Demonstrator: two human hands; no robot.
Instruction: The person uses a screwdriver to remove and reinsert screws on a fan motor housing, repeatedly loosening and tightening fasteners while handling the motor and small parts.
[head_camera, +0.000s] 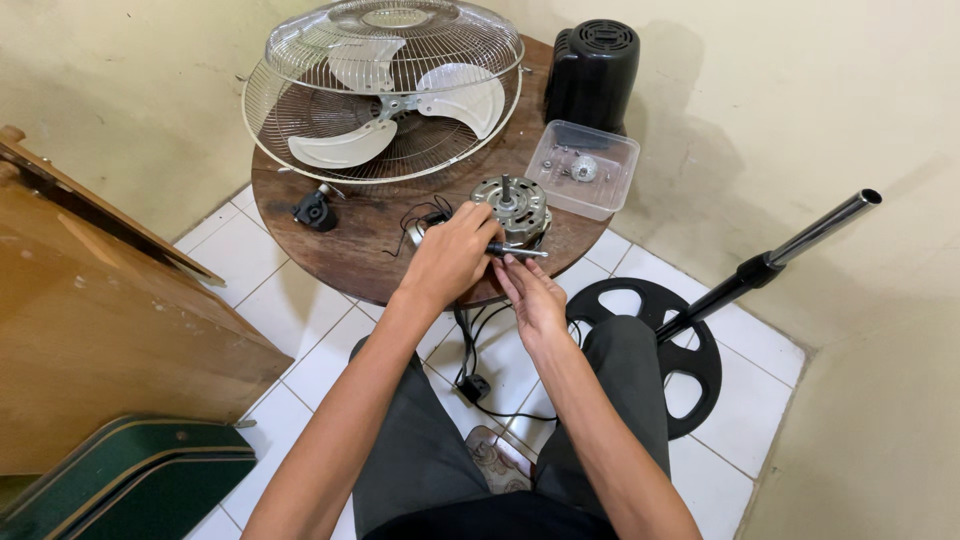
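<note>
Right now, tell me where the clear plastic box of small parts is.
In the head view, the clear plastic box sits at the right edge of the round wooden table, in front of the black motor cover and right of the fan motor.

Left arm: bare, reaching forward from the lower left, forearm angled up toward the middle.
Left hand (452, 255): back turned up, knuckles raised, fingers curled downward and closed together in a grip.
Right arm: bare, running forward from the lower right, forearm slanting inward.
Right hand (533, 295): palm partly up, fingers extended forward, fingertips pinched together.
Hands: close together, nearly touching, left one slightly ahead.
Legs: grey trousers, knees spread apart below the forearms.
</note>
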